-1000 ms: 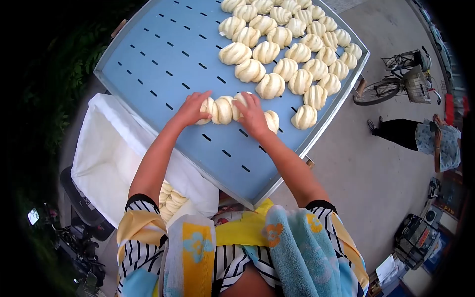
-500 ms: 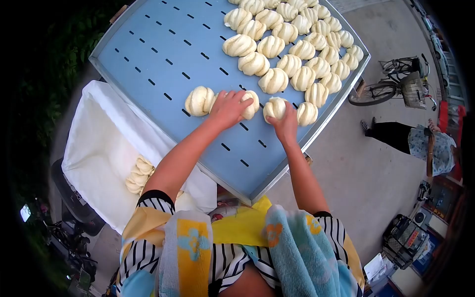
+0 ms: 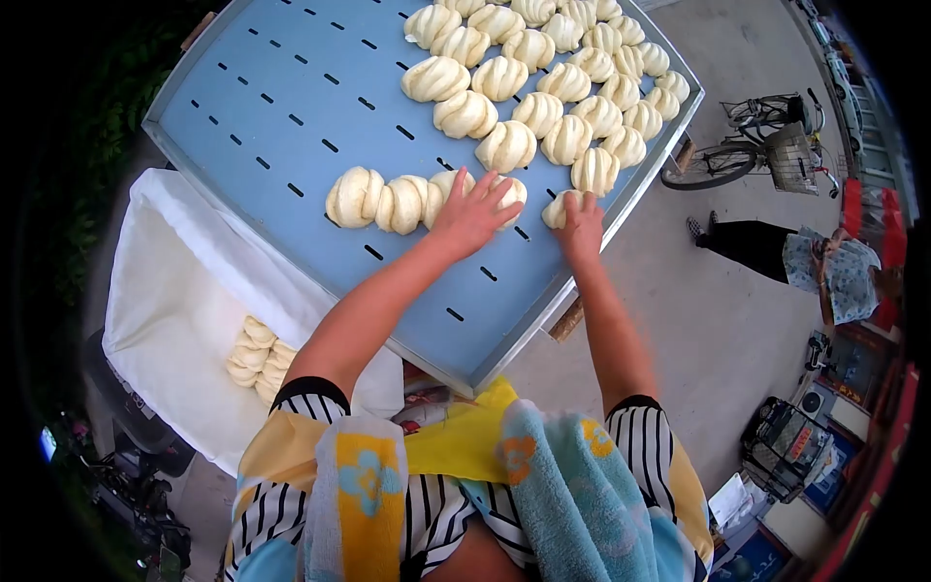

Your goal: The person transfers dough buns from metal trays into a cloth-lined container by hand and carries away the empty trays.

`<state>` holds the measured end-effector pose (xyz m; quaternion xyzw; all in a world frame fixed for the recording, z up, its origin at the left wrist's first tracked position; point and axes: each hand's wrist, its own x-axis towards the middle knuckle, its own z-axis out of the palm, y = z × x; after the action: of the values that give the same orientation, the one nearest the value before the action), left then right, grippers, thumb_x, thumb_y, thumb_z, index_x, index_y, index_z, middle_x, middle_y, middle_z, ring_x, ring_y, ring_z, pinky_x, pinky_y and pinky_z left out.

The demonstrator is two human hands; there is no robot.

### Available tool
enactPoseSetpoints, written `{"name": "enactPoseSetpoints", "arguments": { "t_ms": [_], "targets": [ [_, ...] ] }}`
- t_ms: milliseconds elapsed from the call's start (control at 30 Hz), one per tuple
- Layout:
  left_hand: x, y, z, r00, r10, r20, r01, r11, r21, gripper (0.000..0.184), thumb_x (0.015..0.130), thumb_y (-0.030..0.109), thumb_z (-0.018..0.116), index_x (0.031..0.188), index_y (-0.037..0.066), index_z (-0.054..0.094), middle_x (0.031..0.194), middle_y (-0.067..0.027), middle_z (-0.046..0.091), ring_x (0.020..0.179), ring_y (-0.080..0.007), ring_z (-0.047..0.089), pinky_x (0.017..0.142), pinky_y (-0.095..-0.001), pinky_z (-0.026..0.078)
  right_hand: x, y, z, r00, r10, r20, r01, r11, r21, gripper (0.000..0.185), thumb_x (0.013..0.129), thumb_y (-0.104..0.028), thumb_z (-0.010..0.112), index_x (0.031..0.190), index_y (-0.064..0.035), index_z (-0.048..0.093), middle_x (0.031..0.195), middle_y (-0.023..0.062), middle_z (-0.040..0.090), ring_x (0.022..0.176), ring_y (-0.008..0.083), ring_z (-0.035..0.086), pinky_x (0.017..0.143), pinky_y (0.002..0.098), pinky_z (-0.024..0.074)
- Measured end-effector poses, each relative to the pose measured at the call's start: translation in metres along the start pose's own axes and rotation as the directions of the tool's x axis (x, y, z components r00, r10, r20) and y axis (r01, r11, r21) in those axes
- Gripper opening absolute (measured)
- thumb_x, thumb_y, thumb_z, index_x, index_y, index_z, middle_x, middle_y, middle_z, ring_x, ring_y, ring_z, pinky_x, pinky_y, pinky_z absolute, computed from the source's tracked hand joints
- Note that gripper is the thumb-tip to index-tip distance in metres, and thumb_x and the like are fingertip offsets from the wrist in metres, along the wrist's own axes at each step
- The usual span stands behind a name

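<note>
The person's right hand (image 3: 582,230) rests on a single bun (image 3: 555,211) near the metal rim (image 3: 637,184) of the blue tray (image 3: 315,97), its fingers over the bun's upper side; how firmly its grip closes there cannot be told. The left hand (image 3: 470,218) lies spread wide across the far end of a short row of buns (image 3: 402,204), with no clear clasp on any one of them, a flat touch that seems chosen to steady soft dough without denting it. A gap separates the single bun from the row, whose members sit side by side, touching. Beyond, closely set buns (image 3: 506,145) fill the tray's right part in slanting lines, an order that likely makes good use of the surface. The slots (image 3: 330,145) in the tray probably let air or steam through. Each bun is pale cream, plump and rounded, with folded ridges wrapping round it like a loose knot. More pale dough pieces (image 3: 262,354) lie piled in the white cloth (image 3: 145,262) alongside.
</note>
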<state>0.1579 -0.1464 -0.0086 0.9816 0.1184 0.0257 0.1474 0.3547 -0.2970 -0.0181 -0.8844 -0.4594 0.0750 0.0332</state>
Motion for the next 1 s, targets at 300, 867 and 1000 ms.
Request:
{"name": "enactPoseSetpoints", "arguments": {
  "t_ms": [300,867,1000],
  "targets": [
    [-0.007,-0.011,0.017,0.999,0.007,-0.042,-0.006,1.0,0.005,0.068,0.078,0.022,0.075,0.14,0.029,0.048,0.152,-0.0049,0.039,0.142,-0.0271,0.033,0.114,-0.0606,0.022,-0.004,-0.02,0.014,0.951,-0.305,-0.06,0.305,0.88,0.364,0.089,0.056,-0.009,0.086,0.137,-0.0211,0.05,0.143,0.0122,0.042,0.125,0.0406,0.043,0.104,0.0478,0.0416],
    [-0.086,-0.084,-0.022,0.911,-0.412,-0.019,0.411,0.906,0.096,0.094,0.063,0.032,0.084,0.145,0.045,0.04,0.143,-0.0068,0.045,0.12,-0.0386,0.043,0.09,-0.051,0.048,0.048,-0.106,-0.002,0.691,-0.723,-0.013,0.721,0.688,0.076,0.102,0.054,-0.034,0.089,0.146,-0.0342,0.044,0.113,0.0041,0.055,0.1,0.028,0.054,0.079,0.0441,0.0438],
    [-0.079,-0.095,-0.021,0.889,-0.458,0.014,0.458,0.889,-0.008,0.058,0.074,0.031,0.076,0.128,0.036,0.059,0.123,0.0013,0.057,0.116,-0.0354,0.047,0.086,-0.0499,0.048,0.056,-0.126,0.008,0.754,-0.656,-0.033,0.63,0.709,0.317,0.071,0.057,-0.015,0.087,0.123,-0.0211,0.063,0.095,0.0049,0.058,0.09,0.03,0.059,0.077,0.0417,0.0497]
  ]
}}
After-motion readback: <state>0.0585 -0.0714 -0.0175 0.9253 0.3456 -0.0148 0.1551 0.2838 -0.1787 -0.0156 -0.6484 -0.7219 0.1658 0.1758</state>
